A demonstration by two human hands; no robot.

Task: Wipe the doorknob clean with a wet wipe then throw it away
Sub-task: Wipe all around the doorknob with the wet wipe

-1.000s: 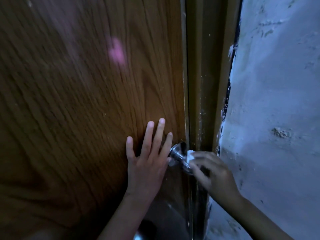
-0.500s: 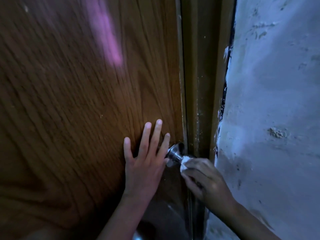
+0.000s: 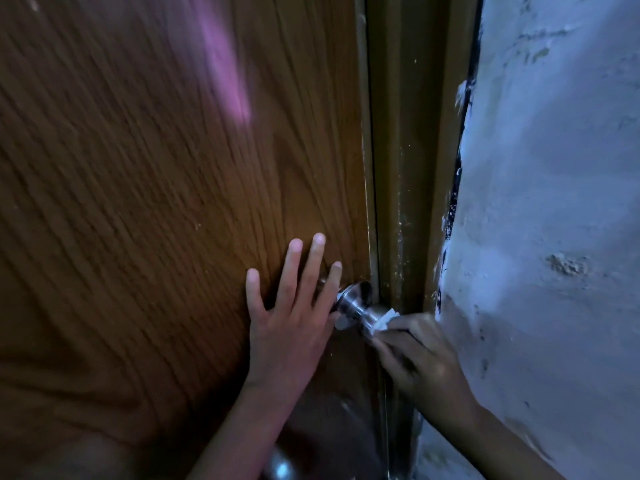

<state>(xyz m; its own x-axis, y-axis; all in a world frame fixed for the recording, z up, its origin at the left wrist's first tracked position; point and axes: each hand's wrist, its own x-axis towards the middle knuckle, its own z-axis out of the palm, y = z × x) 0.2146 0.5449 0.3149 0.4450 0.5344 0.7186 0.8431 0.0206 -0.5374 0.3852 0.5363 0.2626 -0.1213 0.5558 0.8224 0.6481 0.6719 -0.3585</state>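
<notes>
A shiny metal doorknob sticks out of the brown wooden door near its right edge. My right hand wraps around the outer end of the knob and grips a white wet wipe, of which only a small corner shows above the fingers. My left hand lies flat on the door just left of the knob, fingers spread and pointing up, holding nothing.
The brown door frame runs vertically right of the door. A rough, pale plastered wall fills the right side. A second shiny rounded object shows dimly at the bottom, below my left forearm.
My right hand with the wipe has slid slightly outward and down along the knob, exposing more of the metal neck. My left hand stays flat on the door.
</notes>
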